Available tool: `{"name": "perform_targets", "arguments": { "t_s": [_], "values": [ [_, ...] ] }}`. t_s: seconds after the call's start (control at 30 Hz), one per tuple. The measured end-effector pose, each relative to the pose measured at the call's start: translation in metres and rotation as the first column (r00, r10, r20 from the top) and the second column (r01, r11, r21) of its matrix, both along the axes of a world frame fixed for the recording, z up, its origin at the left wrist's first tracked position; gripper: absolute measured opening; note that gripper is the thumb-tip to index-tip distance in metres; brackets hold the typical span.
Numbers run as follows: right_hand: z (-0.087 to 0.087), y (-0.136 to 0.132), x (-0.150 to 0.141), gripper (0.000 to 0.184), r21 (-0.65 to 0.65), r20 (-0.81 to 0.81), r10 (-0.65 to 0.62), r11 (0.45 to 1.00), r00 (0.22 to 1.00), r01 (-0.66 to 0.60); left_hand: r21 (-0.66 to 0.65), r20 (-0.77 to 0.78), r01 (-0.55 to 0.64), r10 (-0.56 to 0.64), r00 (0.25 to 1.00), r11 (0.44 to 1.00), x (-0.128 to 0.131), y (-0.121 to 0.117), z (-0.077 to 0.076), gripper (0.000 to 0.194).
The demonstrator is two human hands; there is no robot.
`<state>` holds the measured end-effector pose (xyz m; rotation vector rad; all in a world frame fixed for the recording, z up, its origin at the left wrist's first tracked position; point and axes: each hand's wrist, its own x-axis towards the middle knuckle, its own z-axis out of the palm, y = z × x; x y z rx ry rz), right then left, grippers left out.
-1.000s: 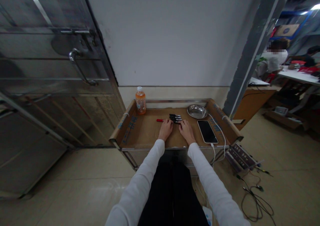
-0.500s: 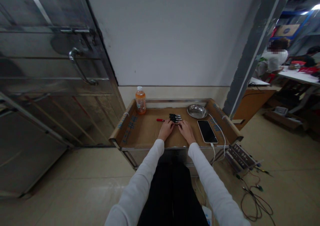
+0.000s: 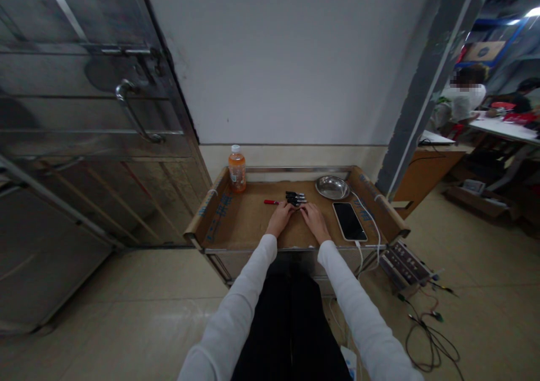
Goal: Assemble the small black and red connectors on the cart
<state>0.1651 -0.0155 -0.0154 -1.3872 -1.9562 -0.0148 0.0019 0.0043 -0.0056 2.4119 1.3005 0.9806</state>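
On the cardboard-lined top of a small cart [image 3: 247,223], my left hand [image 3: 280,218] and my right hand [image 3: 313,220] rest close together, fingertips almost meeting. The fingers of both are curled inward around a thin dark thing between them, too small and too covered to name. Just beyond the fingertips lie several slim black pen-like pieces [image 3: 295,196] with silvery ends, side by side and pointing right. A red pen-like piece [image 3: 270,202] sticks out to the left, by my left hand; its right end is hidden.
An orange drink bottle [image 3: 237,170] stands at the back left. A round metal dish [image 3: 332,187] sits at the back right, with a phone [image 3: 350,222] on a white cable in front of it. Right of the cart, an electrical box [image 3: 407,265] and loose wires lie on the floor. People sit further right.
My hands keep their place, with only a slight shift of the fingers around the thin dark thing. The bottle, dish, phone and black pieces stay put.
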Motion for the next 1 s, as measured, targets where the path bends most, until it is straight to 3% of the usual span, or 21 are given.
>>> {"name": "perform_targets", "arguments": {
  "t_s": [0.23,0.47,0.83,1.0],
  "values": [
    [0.008,-0.006,0.000,0.025,0.040,-0.141,0.092,0.995,0.986,-0.087,-0.078,0.037,0.022,-0.019,0.999,0.997,0.001,0.000,0.001,0.014],
    [0.014,-0.012,-0.002,0.024,0.053,-0.158,0.137,0.990,0.978,-0.130,-0.025,0.087,0.095,-0.092,0.992,0.995,0.002,0.003,0.000,0.013],
    [0.000,-0.001,-0.003,0.024,-0.008,-0.060,0.059,0.998,0.996,-0.060,0.055,0.167,0.085,-0.093,0.982,0.995,0.003,-0.004,0.002,0.023],
    [-0.001,-0.001,-0.004,0.025,0.017,-0.017,-0.069,0.997,0.997,0.069,0.044,-0.011,0.069,-0.068,0.998,0.997,0.002,-0.006,0.009,0.036]
  ]
}}
